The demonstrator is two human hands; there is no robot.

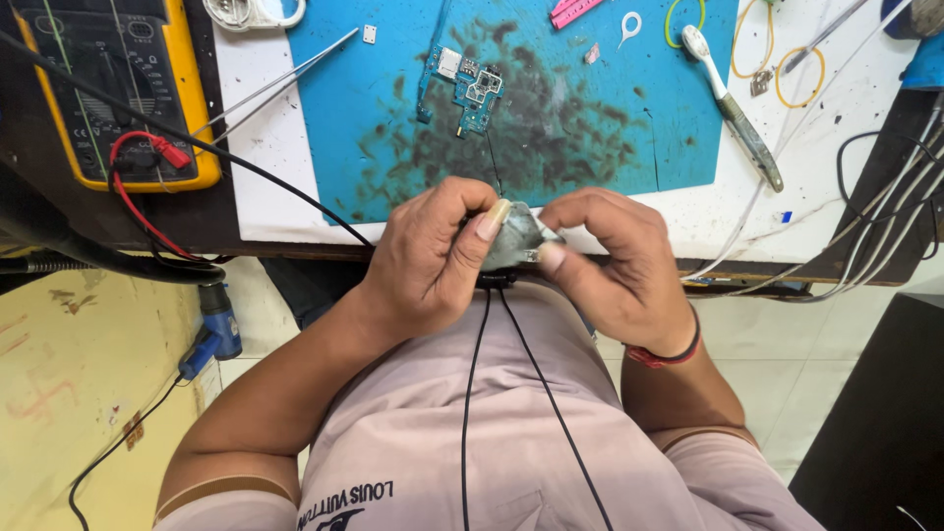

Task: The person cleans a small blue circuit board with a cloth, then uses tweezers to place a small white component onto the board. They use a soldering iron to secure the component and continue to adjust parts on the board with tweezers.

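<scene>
A stained blue mat (610,147) covers the bench, with a small blue circuit board (462,88) lying on it. A yellow multimeter (108,88) sits at the far left, its red lead (147,187) looping beside it. A white-handled tool (733,108) rests across the mat's right edge, near yellow wire loops (777,69).

A white-topped workbench (265,157) with a stained blue mat (610,108) stands over pale floor tiles (777,364); a yellowish surface (88,393) lies at left
</scene>
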